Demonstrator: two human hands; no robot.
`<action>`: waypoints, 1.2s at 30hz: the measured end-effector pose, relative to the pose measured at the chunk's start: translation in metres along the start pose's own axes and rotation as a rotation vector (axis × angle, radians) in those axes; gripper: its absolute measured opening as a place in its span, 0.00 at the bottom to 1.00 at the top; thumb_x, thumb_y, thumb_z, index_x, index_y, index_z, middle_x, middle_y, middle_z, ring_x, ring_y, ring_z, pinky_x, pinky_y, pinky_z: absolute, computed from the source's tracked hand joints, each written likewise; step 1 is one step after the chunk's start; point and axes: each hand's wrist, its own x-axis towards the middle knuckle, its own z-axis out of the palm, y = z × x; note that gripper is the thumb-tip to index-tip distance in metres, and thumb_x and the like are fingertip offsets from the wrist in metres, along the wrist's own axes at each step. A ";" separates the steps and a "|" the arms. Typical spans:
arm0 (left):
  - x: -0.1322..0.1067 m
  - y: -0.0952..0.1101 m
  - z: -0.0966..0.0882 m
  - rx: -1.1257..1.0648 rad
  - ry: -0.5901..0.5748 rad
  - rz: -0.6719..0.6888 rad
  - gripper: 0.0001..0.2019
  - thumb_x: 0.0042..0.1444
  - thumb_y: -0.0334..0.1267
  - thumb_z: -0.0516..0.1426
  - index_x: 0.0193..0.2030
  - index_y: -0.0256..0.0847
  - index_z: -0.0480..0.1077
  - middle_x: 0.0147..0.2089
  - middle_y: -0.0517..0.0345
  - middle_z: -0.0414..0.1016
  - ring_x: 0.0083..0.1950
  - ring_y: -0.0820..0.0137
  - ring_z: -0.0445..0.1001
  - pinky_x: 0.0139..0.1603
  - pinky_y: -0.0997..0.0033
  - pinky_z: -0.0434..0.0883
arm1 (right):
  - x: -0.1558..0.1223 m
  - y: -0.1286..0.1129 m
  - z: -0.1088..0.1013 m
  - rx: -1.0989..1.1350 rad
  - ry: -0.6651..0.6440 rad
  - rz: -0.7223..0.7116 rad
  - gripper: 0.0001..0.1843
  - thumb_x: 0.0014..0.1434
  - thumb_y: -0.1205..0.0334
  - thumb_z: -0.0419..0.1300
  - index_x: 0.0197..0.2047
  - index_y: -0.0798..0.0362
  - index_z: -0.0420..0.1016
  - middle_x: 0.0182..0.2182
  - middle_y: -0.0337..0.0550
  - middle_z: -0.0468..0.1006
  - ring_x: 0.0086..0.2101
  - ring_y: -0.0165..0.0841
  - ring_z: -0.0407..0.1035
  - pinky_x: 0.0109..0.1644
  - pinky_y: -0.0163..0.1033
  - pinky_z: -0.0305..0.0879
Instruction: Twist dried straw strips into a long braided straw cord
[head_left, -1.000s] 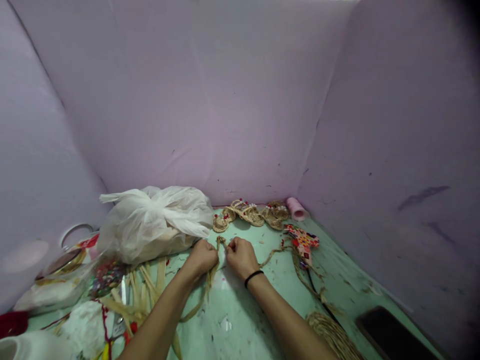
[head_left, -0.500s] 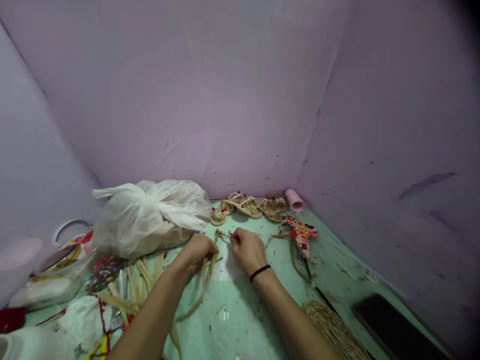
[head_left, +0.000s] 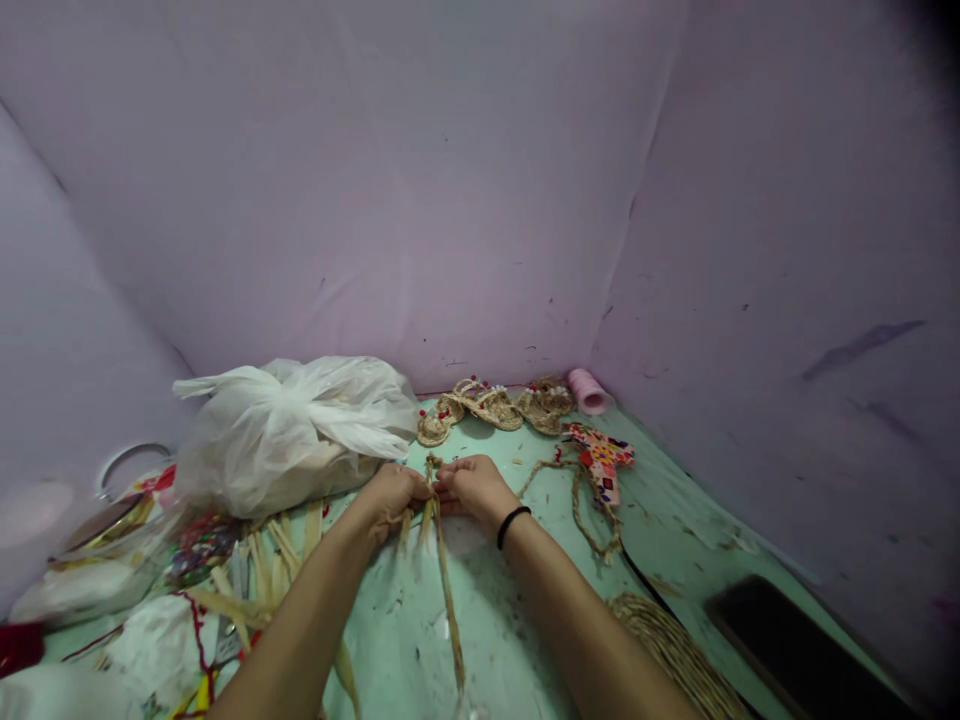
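My left hand (head_left: 386, 497) and my right hand (head_left: 471, 486) meet over the green table (head_left: 525, 620), both pinched on a plait of straw strips (head_left: 430, 490). The plait's short top end pokes up between the fingers. Its loose strips trail toward me; the longest straw strip (head_left: 450, 610) lies flat on the table. A black band sits on my right wrist.
A white plastic bag (head_left: 292, 425) lies to the left, loose straw strips (head_left: 277, 560) in front of it. Small woven sandals (head_left: 491, 405) and a pink spool (head_left: 589, 390) stand by the back wall. A braided cord (head_left: 581, 500), a colourful ornament (head_left: 600, 455), a coiled mat (head_left: 675, 660) and a dark phone (head_left: 795, 650) lie right.
My right hand has come back in against the left hand, and a long strip now lies stretched toward me down the table. The view has tilted slightly.
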 end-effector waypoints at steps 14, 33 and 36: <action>-0.003 -0.005 -0.003 0.525 0.253 0.240 0.07 0.34 0.28 0.51 0.10 0.36 0.58 0.12 0.66 0.48 0.18 0.79 0.48 0.20 0.76 0.44 | -0.001 0.004 0.002 0.059 -0.062 0.053 0.08 0.46 0.77 0.51 0.20 0.59 0.65 0.13 0.38 0.68 0.14 0.24 0.63 0.20 0.32 0.66; -0.008 -0.003 -0.007 -0.028 0.013 -0.083 0.09 0.35 0.36 0.55 0.16 0.38 0.55 0.10 0.71 0.48 0.10 0.84 0.43 0.13 0.79 0.39 | 0.002 0.010 0.003 0.035 -0.165 0.022 0.10 0.47 0.78 0.50 0.23 0.59 0.69 0.08 0.32 0.62 0.09 0.21 0.55 0.11 0.24 0.53; -0.009 -0.003 -0.011 0.027 -0.006 -0.101 0.10 0.34 0.40 0.56 0.18 0.38 0.58 0.10 0.71 0.48 0.10 0.84 0.42 0.13 0.78 0.39 | 0.003 0.011 0.003 0.028 -0.160 0.027 0.10 0.47 0.78 0.49 0.25 0.59 0.69 0.07 0.32 0.62 0.09 0.21 0.55 0.12 0.25 0.54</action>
